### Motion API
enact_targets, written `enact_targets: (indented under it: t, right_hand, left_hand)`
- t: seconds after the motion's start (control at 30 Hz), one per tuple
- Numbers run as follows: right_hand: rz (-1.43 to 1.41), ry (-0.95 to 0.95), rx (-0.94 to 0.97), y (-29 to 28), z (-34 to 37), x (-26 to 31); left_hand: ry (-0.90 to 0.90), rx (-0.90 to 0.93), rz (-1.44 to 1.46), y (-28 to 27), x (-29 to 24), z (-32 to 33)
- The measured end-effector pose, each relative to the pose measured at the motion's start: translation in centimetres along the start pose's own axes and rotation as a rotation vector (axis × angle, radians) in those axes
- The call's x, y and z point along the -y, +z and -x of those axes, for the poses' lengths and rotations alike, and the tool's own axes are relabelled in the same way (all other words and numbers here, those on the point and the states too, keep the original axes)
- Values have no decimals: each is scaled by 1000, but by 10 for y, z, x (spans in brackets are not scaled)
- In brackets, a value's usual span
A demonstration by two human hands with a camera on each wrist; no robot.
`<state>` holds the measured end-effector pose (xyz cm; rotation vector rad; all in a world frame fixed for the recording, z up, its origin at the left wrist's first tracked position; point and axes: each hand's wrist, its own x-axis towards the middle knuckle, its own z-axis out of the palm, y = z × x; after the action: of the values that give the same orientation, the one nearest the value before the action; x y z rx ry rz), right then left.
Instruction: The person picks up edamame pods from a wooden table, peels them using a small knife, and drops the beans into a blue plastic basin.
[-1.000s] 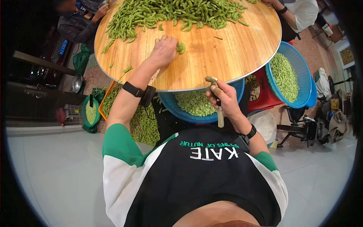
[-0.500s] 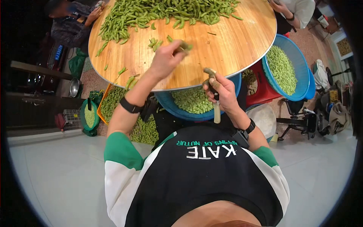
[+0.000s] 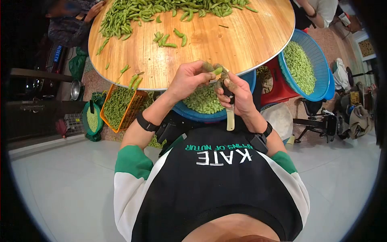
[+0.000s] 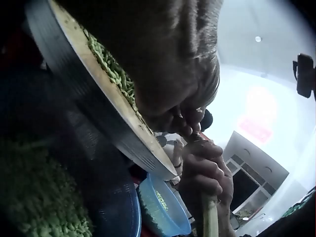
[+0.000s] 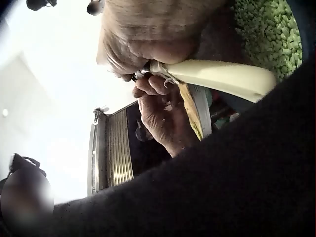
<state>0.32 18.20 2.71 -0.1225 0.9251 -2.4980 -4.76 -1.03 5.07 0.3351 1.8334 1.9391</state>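
Edamame pod [image 3: 217,71]: single, bright green, rounded, partly covered; pinched by left hand [image 3: 188,81]. Right hand [image 3: 240,96]: gripping a cream-and-black tool [image 3: 230,119]

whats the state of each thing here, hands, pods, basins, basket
Left hand, pinching a green pod
Right hand, gripping a pale-ended tool
Pod heap, piled on the wooden table
Loose pods, lying apart from the heap
Blue basin at right, partly filled with beans
Near blue basin, holding beans
Orange basket, holding pods
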Motion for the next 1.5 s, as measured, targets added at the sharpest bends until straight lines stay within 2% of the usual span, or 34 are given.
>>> enact_targets:
  t: [0.1, 0.27, 0.4, 0.47, 0.5, 0.53, 0.57, 0.6, 0.67, 0.73, 0.77, 0.83, 0.9, 1.0, 1.03, 1.07, 1.1, 1.13, 1.17, 1.2, 1.23, 1.27, 1.3, 1.33, 1.37, 1.4, 1.43, 1.47, 1.5]
  right_hand:
    - [-42, 4, 39, 1, 2, 1]
    - [77, -24, -2, 0, 1, -1]
    - [129, -41, -42, 2, 1, -1]
    - [62, -15, -53, 3, 2, -1]
    - [62, -14, -51, 3, 2, 0]
    - [-53, 40, -16, 1, 2, 1]
    - [-167, 94, 18, -1, 3, 3]
    - [-166, 94, 18, -3, 3, 3]
    - [-302, 137, -37, -7, 1, 3]
    - [-315, 152, -47, -14, -1, 1]
    - [-328, 167, -53, -16, 0, -1]
    - [-339, 182, -72, -14, 0, -1]
    - [-387, 190, -58, -16, 0, -4]
    - [-312, 173, -89, -9, 1, -3]
    - [-313, 173, -87, -7, 2, -2]
    - [-244, 149, -95, -5, 2, -1]
    - [-175, 124, -102, -4, 2, -1]
    - [-175, 125, -101, -4, 3, -2]
    - [-36, 92, -140, -5, 4, -2]
    - [103, 59, -179, -7, 4, -2]
    - [104, 61, -179, -8, 4, -4]
    - [355, -14, -240, -11, 3, -8]
    - [607, -92, -298, -15, 2, -12]
    - [785, -167, -342, -19, 1, -17]
    - [785, -165, -341, -21, -1, -20]
    - [976, -382, -335, -22, -5, -23]
    - [1162, -605, -323, -22, -8, -23]
    - [1161, -606, -317, -21, -8, -22]
    - [1309, -675, -293, -19, -8, -20]
  left_hand:
    - [48, 3, 27, 2, 0, 0]
    - [62, 4, 33, 0, 3, 2]
    - [20, 22, 114, -3, 9, 1]
    - [-13, 42, 137, -4, 10, 0]
    - [-104, 92, 340, -2, 7, 0]
    - [-196, 142, 544, -1, 6, 1]
    - [-196, 141, 545, -2, 10, 0]
    - [-241, 174, 616, -3, 16, -2]
    - [-286, 211, 686, -1, 23, -6]
    - [464, -119, -499, 9, 26, -5]
    - [458, -117, -498, 9, 26, -3]
    - [853, -126, -1070, 9, 15, -3]
    - [824, -156, -1106, 11, 12, 2]
    - [809, -149, -990, 11, 16, 1]
    - [536, -146, -663, 15, 12, 4]
    - [263, -138, -336, 17, 10, 6]
    - [263, -139, -337, 17, 10, 7]
    - [132, -120, -210, 17, 10, 8]
    - [3, -101, -82, 18, 10, 9]
    - [4, -104, -82, 18, 10, 10]
    - [-80, -96, -67, 19, 10, 10]
    - [-166, -88, -52, 21, 12, 11]
    - [-166, -88, -50, 24, 16, 12]
    - [-23, -126, -208, 28, 25, 14]
    - [122, -164, -365, 30, 31, 16]
    - [123, -134, -508, 29, 30, 16]
    - [124, -138, -508, 31, 28, 18]
    - [176, -157, -591, 35, 25, 21]
    - [228, -172, -674, 39, 22, 24]
